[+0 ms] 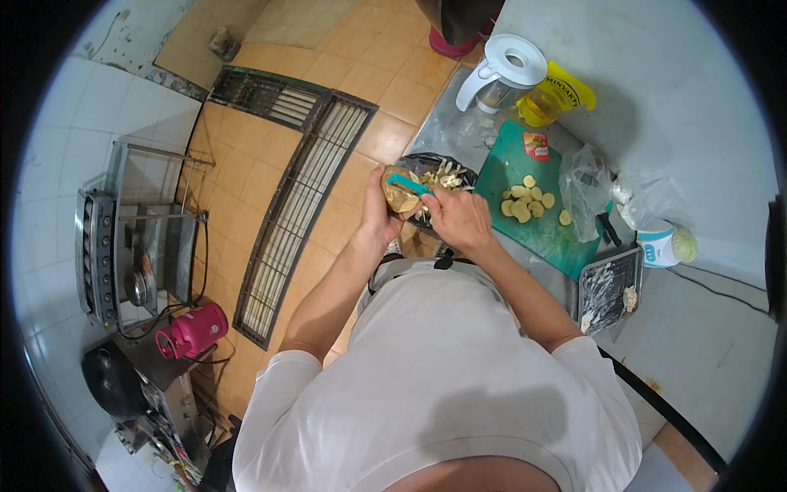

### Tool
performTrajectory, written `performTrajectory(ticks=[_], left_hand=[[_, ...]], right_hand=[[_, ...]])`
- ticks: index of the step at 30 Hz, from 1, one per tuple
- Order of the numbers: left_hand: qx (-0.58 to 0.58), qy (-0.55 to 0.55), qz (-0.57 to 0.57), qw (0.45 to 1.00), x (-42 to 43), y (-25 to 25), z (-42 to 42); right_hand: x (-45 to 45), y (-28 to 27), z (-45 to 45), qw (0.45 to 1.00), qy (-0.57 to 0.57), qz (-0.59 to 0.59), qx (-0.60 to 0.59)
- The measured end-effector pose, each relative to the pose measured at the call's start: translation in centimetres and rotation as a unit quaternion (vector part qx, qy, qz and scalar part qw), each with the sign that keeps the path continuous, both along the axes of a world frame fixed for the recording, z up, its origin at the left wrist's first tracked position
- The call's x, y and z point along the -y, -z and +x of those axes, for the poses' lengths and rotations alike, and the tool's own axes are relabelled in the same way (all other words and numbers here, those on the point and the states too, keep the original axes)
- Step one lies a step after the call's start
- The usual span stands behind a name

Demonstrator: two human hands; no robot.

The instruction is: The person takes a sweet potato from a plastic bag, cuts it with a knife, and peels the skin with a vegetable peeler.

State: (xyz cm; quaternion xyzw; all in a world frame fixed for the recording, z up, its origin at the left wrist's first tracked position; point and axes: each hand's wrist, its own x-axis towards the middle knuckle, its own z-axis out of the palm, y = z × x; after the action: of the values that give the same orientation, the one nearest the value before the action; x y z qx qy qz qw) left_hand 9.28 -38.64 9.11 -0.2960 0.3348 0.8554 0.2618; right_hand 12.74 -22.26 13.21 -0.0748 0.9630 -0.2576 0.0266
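Note:
My left hand (375, 210) is wrapped round a large brown potato (398, 198), partly peeled to a pale yellow. In my right hand (461, 218) is a teal peeler (408, 184), its head against the potato's upper side. Beneath both hands a black plastic bag (468, 175) hangs at the table's edge, with pale peelings (447, 175) in it. To the right, several pale peeled pieces (519, 210), round and slice-like, lie on a green cutting board (537, 241). My right fingertips are partly hidden behind the peeler's handle.
A red packet (535, 147) and clear plastic bag (580, 184) rest on the board. Behind stand a white-lidded pitcher (515, 59) and a yellow pouch (551, 100). A floury metal tray (608, 287) and white-blue device (655, 246) sit right. Leftward are a floor grate (299, 221) and pink gas cylinder (193, 330).

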Motion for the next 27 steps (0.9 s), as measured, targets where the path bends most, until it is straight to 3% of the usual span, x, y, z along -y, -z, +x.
performTrajectory(ticks=[9, 18, 27], left_hand=[[0.015, 0.036, 0.041, 0.998, 0.5, 0.2, -0.4], [0.013, 0.067, -0.001, 0.998, -1.2, -0.6, 1.6], [-0.003, 0.074, 0.05, 0.996, -0.2, -0.1, 1.1]], right_hand=[[-0.3, -0.8, 0.1, 1.0, -0.017, -0.008, -0.008], [-0.6, -1.2, -1.2, 0.999, 0.019, 0.039, 0.007], [-2.3, -0.1, -0.9, 0.999, 0.009, -0.045, 0.028]])
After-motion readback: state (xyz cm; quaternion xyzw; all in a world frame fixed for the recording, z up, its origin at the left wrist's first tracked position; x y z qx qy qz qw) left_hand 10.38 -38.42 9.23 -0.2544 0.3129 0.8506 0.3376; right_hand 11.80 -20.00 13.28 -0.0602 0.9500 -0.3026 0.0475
